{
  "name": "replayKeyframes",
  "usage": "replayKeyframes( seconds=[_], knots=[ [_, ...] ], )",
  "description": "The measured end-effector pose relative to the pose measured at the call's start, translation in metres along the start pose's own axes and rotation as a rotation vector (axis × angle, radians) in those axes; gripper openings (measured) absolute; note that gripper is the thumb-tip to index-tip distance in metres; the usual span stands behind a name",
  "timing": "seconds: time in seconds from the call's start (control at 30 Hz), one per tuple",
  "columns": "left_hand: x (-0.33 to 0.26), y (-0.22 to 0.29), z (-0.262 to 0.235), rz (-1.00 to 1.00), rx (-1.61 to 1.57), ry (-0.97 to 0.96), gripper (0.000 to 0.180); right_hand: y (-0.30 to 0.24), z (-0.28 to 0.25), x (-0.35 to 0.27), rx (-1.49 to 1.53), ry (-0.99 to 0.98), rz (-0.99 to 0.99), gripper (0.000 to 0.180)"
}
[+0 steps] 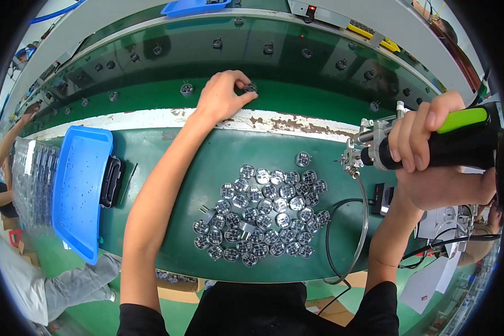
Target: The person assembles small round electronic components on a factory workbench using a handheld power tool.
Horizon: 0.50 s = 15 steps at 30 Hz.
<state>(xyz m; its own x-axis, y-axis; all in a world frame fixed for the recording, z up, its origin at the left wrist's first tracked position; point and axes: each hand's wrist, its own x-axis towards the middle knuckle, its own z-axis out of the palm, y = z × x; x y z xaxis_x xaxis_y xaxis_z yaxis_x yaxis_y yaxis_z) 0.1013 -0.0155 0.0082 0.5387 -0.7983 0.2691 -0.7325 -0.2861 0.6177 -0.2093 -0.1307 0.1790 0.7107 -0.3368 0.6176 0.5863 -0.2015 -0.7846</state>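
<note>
My left hand [221, 96] reaches over the white ledge onto the green conveyor belt. Its thumb and fingers pinch a small round electrical part [250, 88], dark and partly hidden by the fingers. At the right, my right hand [423, 137] is wrapped round a black powered screwdriver [459, 147] with a bright green strip. The tool's metal head [354, 157] points left over the green worktop, with a clear hose below it. Many round parts with silvery rims [266, 206] lie packed together on the worktop between my forearms. A few of them lie tipped with pins showing.
More round parts, such as one [187, 88] left of my hand, sit spaced along the belt. A blue tray [78, 190] stands at the left beside stacked clear plastic trays [32, 187]. A black cable [329, 235] loops near the pile. Other people work at both sides.
</note>
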Motion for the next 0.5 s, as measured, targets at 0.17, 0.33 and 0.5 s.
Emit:
replayKeyframes(
  seconds=[0.17, 0.33, 0.5],
  knots=[
    [-0.013, 0.043, 0.025, 0.425, -0.203, -0.095, 0.029, 0.000, 0.000, -0.001, 0.014, 0.035, 0.003, 0.082],
    [-0.042, 0.070, 0.042, 0.525, -0.315, -0.382, 0.031, 0.001, 0.000, -0.001, 0.013, 0.028, -0.011, 0.082],
    [-0.048, 0.074, 0.040, 0.570, -0.303, -0.475, 0.031, 0.010, 0.048, 0.018, -0.040, -0.031, 0.043, 0.083]
  ],
)
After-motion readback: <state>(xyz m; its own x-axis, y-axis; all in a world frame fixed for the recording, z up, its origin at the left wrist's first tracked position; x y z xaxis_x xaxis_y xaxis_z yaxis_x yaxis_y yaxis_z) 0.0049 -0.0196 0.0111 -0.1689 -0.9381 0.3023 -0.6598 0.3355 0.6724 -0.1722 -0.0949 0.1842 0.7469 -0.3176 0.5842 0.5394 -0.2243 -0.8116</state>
